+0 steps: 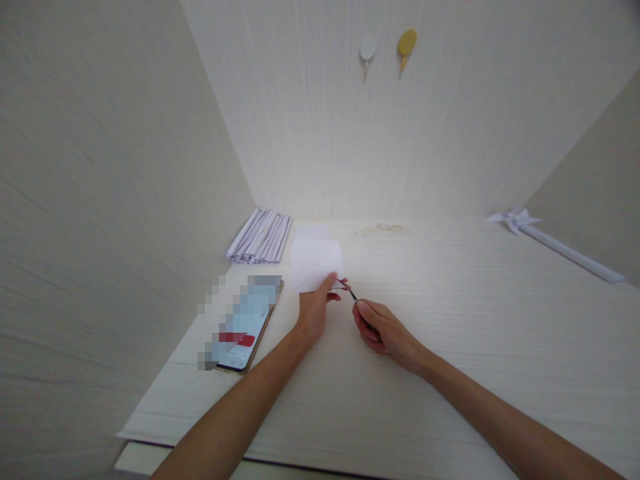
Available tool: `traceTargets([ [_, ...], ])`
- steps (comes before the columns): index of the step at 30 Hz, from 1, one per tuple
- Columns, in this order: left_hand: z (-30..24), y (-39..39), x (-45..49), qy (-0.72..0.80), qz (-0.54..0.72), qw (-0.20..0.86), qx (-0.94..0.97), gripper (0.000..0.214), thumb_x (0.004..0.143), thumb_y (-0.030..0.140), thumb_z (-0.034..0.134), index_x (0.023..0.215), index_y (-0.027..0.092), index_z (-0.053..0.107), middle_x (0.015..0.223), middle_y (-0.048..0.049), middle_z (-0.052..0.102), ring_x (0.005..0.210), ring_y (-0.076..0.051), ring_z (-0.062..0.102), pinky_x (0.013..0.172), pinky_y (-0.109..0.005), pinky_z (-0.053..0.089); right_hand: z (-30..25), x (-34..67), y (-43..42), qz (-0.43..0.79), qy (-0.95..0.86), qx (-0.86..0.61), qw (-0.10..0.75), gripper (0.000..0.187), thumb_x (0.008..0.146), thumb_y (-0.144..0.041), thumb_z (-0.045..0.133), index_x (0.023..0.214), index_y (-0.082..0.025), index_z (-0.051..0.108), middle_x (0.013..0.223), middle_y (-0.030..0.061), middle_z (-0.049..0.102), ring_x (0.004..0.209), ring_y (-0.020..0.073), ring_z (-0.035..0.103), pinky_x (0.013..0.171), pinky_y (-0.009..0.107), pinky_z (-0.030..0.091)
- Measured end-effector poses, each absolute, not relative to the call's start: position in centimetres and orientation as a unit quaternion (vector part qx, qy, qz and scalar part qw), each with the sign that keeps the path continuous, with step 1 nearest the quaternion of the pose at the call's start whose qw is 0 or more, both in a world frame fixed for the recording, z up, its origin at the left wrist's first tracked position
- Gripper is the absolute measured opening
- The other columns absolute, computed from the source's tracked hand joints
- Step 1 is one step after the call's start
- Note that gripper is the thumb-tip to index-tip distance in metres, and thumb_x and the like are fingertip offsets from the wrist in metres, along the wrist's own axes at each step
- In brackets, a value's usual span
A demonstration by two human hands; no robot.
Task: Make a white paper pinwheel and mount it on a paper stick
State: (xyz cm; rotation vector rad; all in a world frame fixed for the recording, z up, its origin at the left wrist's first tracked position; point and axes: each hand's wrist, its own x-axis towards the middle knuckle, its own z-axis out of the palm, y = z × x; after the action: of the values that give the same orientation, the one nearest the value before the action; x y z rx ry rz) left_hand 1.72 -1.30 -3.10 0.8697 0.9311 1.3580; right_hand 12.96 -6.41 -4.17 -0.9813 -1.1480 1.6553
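A white sheet of paper is in my left hand, pinched near its lower right corner between thumb and fingers. The sheet curves slightly at its right side. My right hand is closed around a slim dark tool with a narrow metal blade, which looks like a pair of scissors; its handle is mostly hidden by my fingers. The tool's tip meets the paper's lower right edge, close to my left fingertips. Another white paper shows just behind the held sheet.
Rolled paper sticks lie bundled at the back left. A phone with its screen lit lies left of my left forearm. At the right lies a paper stick with a pinwheel-like paper top. Two hooks are on the back wall.
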Motion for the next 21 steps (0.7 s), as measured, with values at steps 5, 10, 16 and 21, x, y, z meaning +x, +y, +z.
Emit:
traceTargets([
  [5, -2.9, -1.3, 1.7, 0.421, 0.595, 0.58, 0.363, 0.017, 0.057, 0.026, 0.061, 0.069, 0.015, 0.056, 0.063, 0.0011, 0.059, 0.052, -0.009, 0.053, 0.041, -0.017, 0.035, -3.7, 13.0, -6.3, 0.677, -0.408, -0.369, 0.489, 0.027, 0.075, -0.04, 0.04, 0.061, -0.017, 0.041, 0.038, -0.0096, 0.034, 0.027, 0.0019, 0.024, 0.026, 0.014, 0.013],
  [10, -3.0, -1.6, 2.0, 0.423, 0.581, 0.59, 0.366, 0.019, 0.052, 0.027, 0.065, 0.064, 0.015, 0.055, 0.058, 0.0026, 0.054, 0.047, -0.007, 0.047, 0.04, -0.017, 0.034, -3.7, 13.0, -6.2, 0.661, -0.385, -0.364, 0.531, 0.019, 0.069, -0.033, 0.052, 0.066, -0.018, 0.042, 0.037, -0.0119, 0.031, 0.025, 0.001, 0.022, 0.026, 0.014, 0.013],
  [16, -3.9, -2.1, 2.4, 0.423, 0.527, 0.62, 0.399, 0.019, 0.051, 0.029, 0.066, 0.053, 0.014, 0.056, 0.049, 0.0019, 0.053, 0.045, -0.008, 0.046, 0.041, -0.019, 0.035, -3.8, 12.8, -6.2, 0.624, -0.4, -0.414, 0.529, 0.021, 0.064, -0.031, 0.059, 0.073, -0.018, 0.045, 0.034, -0.0138, 0.03, 0.024, 0.0001, 0.016, 0.023, 0.013, 0.009],
  [21, -3.8, -2.0, 2.3, 0.412, 0.529, 0.628, 0.394, 0.018, 0.051, 0.027, 0.066, 0.058, 0.014, 0.057, 0.053, 0.0017, 0.055, 0.045, -0.008, 0.047, 0.04, -0.019, 0.034, -4.0, 12.9, -6.1, 0.606, -0.382, -0.428, 0.551, 0.019, 0.063, -0.03, 0.059, 0.065, -0.018, 0.045, 0.032, -0.0133, 0.029, 0.024, 0.0002, 0.018, 0.024, 0.013, 0.009],
])
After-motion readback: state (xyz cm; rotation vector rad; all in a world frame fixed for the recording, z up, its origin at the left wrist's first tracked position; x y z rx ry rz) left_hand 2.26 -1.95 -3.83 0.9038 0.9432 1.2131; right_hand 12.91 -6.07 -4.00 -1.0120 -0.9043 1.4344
